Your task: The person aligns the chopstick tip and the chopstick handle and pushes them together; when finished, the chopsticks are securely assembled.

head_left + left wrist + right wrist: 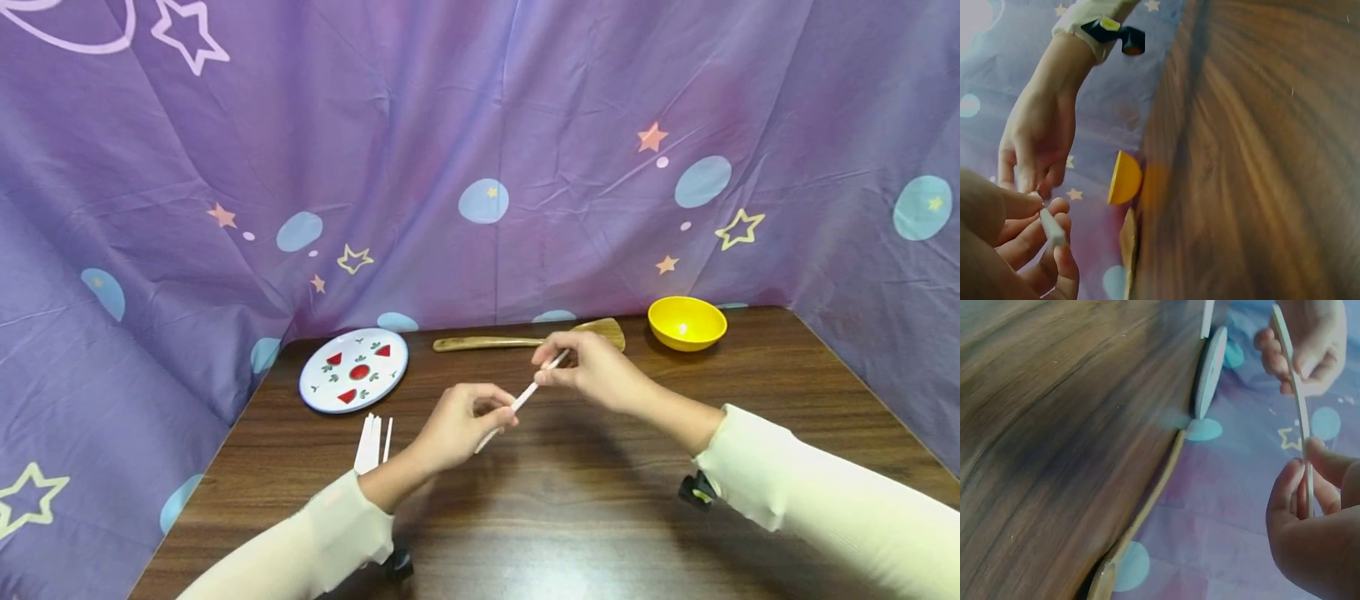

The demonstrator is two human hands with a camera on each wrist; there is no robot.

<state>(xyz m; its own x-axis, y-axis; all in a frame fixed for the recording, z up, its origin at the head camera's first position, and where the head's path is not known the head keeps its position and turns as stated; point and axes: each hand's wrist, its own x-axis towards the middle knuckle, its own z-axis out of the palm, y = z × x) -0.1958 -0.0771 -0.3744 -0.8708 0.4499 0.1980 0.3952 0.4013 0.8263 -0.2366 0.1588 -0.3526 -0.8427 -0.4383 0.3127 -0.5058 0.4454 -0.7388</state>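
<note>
Both hands hold one slim white stick [527, 394], which looks like a chopstick, tilted in the air above the table. My left hand [459, 425] pinches its lower part between thumb and fingers. Farther up, my right hand [596, 371] pinches near the upper end. The right wrist view shows a length of the stick [1301, 412] bare between the two grips. A blunt end of the stick [1052, 229] pokes out of my left fingers in the left wrist view. Beside my left wrist lie several similar white sticks [368, 446], partly hidden by the forearm.
A white plate [341, 340] with red fruit designs lies at the back left. A wooden spatula [480, 342] stretches along the back edge, its blade partly behind my right hand. A yellow bowl [686, 329] stands back right. A purple curtain [420, 167] hangs behind the table.
</note>
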